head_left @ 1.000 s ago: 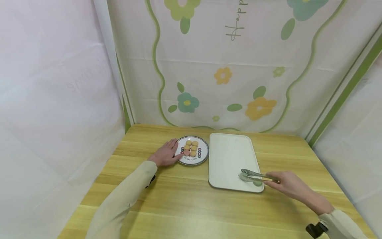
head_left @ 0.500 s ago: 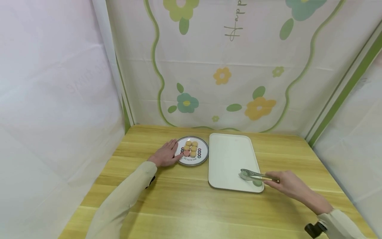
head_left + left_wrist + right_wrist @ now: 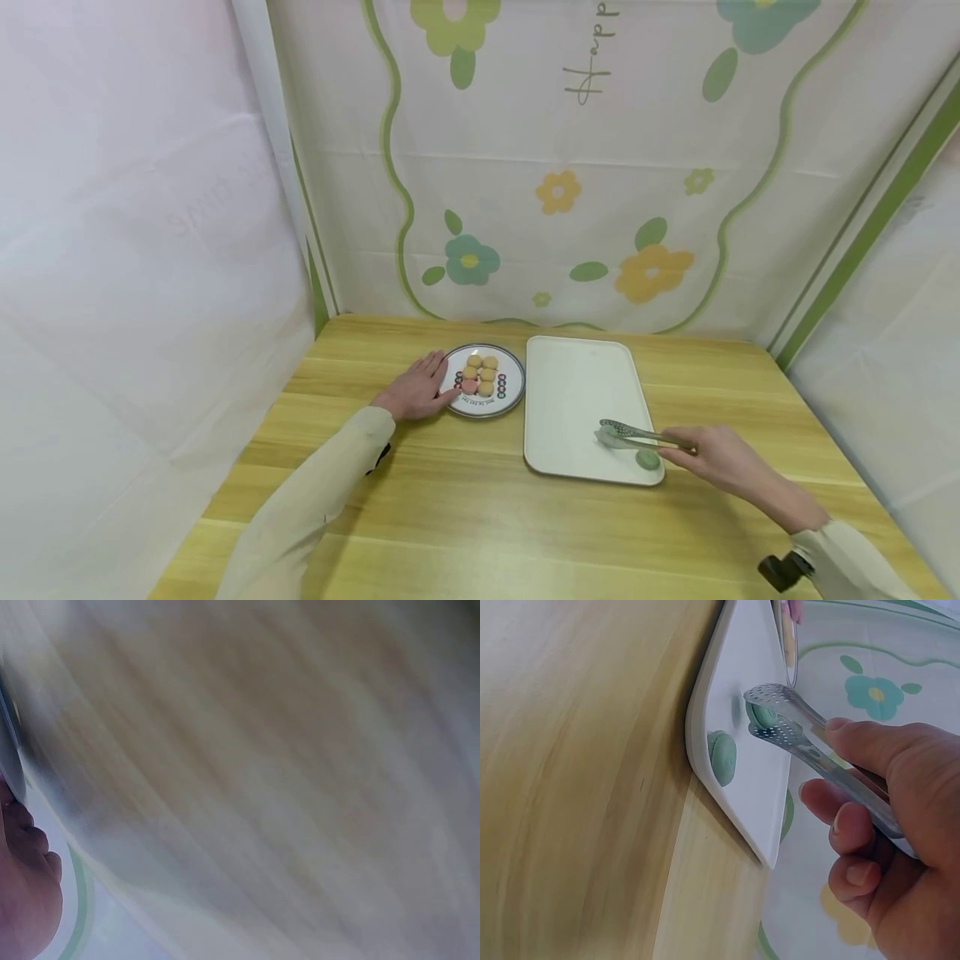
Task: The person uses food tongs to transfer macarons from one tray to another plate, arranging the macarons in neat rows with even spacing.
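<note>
My right hand (image 3: 723,457) grips metal tongs (image 3: 637,435) with perforated tips. Between those tips, over the white tray, a green macaron (image 3: 762,715) is pinched. A second green macaron (image 3: 648,459) lies in the tray's near right corner, also visible in the right wrist view. My left hand (image 3: 418,387) rests at the left rim of a round plate (image 3: 512,361), fingers straight and thumb lying over the edge. On that plate sit several tan macarons (image 3: 487,375) and one pink macaron (image 3: 469,387). The left wrist view shows mostly blurred wood and part of the hand.
The white rectangular tray (image 3: 577,383) stands right beside the plate on a wooden table (image 3: 465,517). Behind the table hangs a white cloth (image 3: 510,167) printed with flowers, and further white cloth walls flank both sides.
My right hand has shifted slightly left and away from me with the tongs and the pinched macaron. The corner macaron now shows more fully. My left hand stays on the plate.
</note>
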{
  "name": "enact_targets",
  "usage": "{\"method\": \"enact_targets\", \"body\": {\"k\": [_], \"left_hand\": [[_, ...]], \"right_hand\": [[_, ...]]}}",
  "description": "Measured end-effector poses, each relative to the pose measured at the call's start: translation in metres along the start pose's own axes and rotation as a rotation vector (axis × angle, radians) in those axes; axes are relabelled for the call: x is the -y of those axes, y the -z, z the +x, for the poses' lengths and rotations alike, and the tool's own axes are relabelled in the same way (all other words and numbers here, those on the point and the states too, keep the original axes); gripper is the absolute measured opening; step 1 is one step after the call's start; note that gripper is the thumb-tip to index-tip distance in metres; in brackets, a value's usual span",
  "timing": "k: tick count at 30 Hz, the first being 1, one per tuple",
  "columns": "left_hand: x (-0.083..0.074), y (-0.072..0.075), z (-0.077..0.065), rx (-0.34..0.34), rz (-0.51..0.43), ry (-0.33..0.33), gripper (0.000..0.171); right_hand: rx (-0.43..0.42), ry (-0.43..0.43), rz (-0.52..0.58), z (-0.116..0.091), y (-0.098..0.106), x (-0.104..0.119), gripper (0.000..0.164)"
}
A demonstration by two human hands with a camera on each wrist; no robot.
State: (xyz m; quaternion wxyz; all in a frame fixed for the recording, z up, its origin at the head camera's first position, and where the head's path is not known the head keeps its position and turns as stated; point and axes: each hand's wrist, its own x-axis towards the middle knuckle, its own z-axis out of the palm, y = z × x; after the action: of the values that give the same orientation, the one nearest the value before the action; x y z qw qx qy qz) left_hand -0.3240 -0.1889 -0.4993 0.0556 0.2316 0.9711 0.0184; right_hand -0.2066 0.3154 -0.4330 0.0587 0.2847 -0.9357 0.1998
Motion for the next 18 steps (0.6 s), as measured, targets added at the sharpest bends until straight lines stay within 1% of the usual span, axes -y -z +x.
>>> {"method": "enact_targets", "body": {"k": [7,12,14,18], "left_hand": [[0.000,0.000,0.000,-0.001,0.000,-0.001,0.085],[-0.001,0.001,-0.001,0.000,-0.008,-0.004,0.084],[-0.001,0.001,-0.001,0.002,-0.005,-0.003,0.084],[-0.001,0.000,0.000,0.000,0.000,-0.004,0.084]], "right_hand": [[0.005,-0.014,0.001,0.007,-0.001,0.002,0.010],[0.011,-0.031,-0.005,0.012,-0.001,0.003,0.018],[0.009,-0.026,0.001,0.014,-0.002,0.003,0.022],[-0.003,0.012,0.024,0.019,-0.005,0.004,0.021]]}}
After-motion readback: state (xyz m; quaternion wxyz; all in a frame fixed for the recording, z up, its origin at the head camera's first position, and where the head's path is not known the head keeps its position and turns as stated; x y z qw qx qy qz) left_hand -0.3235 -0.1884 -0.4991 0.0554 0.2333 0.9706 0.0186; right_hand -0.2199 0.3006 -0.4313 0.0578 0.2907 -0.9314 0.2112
